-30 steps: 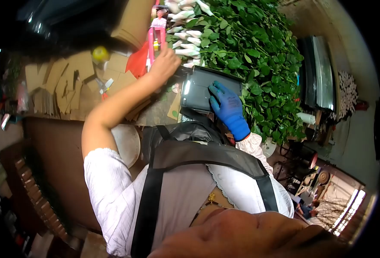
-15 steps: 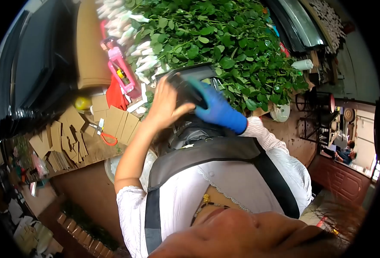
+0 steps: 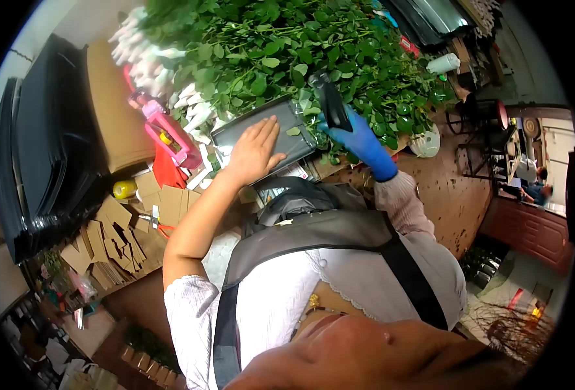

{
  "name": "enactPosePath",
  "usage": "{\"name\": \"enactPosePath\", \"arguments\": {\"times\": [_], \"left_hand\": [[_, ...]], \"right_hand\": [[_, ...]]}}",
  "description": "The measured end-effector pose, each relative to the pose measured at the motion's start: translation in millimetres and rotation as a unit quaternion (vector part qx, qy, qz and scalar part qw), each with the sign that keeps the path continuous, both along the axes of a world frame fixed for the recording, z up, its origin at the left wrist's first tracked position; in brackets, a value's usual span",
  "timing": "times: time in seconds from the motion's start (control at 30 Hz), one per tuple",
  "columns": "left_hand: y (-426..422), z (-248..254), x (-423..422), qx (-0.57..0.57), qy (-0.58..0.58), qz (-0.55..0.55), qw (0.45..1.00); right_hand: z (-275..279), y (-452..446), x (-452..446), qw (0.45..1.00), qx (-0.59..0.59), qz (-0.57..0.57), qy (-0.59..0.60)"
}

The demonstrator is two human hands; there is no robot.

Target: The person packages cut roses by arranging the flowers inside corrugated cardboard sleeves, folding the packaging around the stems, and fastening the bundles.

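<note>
My left hand, bare, lies flat with fingers stretched out on a dark grey tray-like surface. A loose green leaf rests on that surface, to the right of my fingers. My right hand, in a blue glove, is closed round a long black tool that looks like a stapler. The tool is held up at a tilt, in front of the leafy stems. My glove hides its lower end.
White-wrapped flower heads line the left of the stems. A pink holder with tape, cut cardboard pieces, scissors and a yellow roll lie on the left. Black sheets stand behind. A person is far right.
My hands have parted. The black stapler has moved right and up in my right hand, while my left hand has come down onto the grey surface. The whole view has shifted slightly.
</note>
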State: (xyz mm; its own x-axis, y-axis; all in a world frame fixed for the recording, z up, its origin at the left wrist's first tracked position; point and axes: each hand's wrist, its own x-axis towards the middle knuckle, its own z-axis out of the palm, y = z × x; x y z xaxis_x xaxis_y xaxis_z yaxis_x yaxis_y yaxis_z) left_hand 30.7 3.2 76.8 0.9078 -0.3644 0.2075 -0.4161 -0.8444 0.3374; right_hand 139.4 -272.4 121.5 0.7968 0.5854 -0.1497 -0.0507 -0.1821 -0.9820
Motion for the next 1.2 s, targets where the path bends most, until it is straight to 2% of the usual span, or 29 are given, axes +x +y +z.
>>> {"name": "enactPosePath", "arguments": {"times": [0.03,0.1,0.2,0.3,0.33,0.47,0.57,0.6,0.67,0.8,0.9,0.97,1.03,1.07,1.1,1.17,1.2], "left_hand": [[-0.7,0.3,-0.2,0.005,0.003,0.0,1.0],[-0.8,0.8,-0.1,-0.003,0.0,-0.005,1.0],[-1.4,0.0,-1.7,-0.011,-0.012,-0.006,1.0],[-1.4,-0.8,-2.6,-0.012,-0.02,0.001,1.0],[-1.6,-0.5,-4.4,-0.016,-0.021,0.001,1.0],[-1.5,1.3,-3.0,-0.022,-0.027,0.004,0.999],[-1.3,1.6,-3.6,-0.025,-0.035,0.009,0.999],[-1.0,1.8,-3.3,-0.026,-0.04,0.008,0.999],[-1.0,2.2,-3.8,-0.024,-0.037,0.009,0.999],[-1.0,2.2,-3.2,-0.021,-0.032,0.013,0.999],[-1.1,0.2,-4.0,-0.031,-0.034,0.014,0.999],[-3.9,0.6,-11.1,-0.126,-0.012,0.046,0.991],[-12.3,14.2,-31.0,-0.25,0.042,0.095,0.963],[-24.0,28.4,-48.7,-0.388,0.12,0.196,0.892],[-33.7,24.8,-60.2,-0.56,0.153,0.219,0.784],[-44.3,27.6,-78.1,-0.665,0.108,0.232,0.701],[-47.3,31.3,-81.8,-0.709,0.094,0.214,0.665]], "right_hand": [[27.7,-1.5,-7.6,0.994,-0.103,0.038,0.005],[59.9,0.2,-17.8,0.943,-0.31,0.119,0.005],[37.7,6.2,-22.7,0.825,-0.521,0.173,-0.132],[17.7,-1.3,-27.7,0.846,-0.481,0.168,-0.157],[26.2,-3.3,-28.9,0.871,-0.438,0.161,-0.155],[-11.0,-16.6,-16.8,0.937,-0.298,0.17,0.067],[-24.5,-13.0,-27.7,0.948,-0.267,0.154,-0.071],[-20.0,-11.5,-29.4,0.942,-0.278,0.163,-0.095],[-46.8,-21.0,-26.0,0.929,-0.312,0.156,-0.121],[-30.2,-11.6,-29.7,0.897,-0.409,0.131,-0.106],[-17.5,-12.0,-27.8,0.894,-0.403,0.136,-0.139],[-2.4,-16.0,-23.5,0.87,-0.439,0.132,-0.181],[17.1,-13.8,-25.7,0.852,-0.468,0.116,-0.203],[27.6,-10.8,-34.0,0.849,-0.479,0.1,-0.202],[40.2,-6.2,-40.8,0.844,-0.489,0.084,-0.203],[74.6,27.9,-58.0,0.925,-0.303,0.148,-0.177],[73.2,42.5,-69.0,0.948,-0.203,0.189,-0.158]]}}
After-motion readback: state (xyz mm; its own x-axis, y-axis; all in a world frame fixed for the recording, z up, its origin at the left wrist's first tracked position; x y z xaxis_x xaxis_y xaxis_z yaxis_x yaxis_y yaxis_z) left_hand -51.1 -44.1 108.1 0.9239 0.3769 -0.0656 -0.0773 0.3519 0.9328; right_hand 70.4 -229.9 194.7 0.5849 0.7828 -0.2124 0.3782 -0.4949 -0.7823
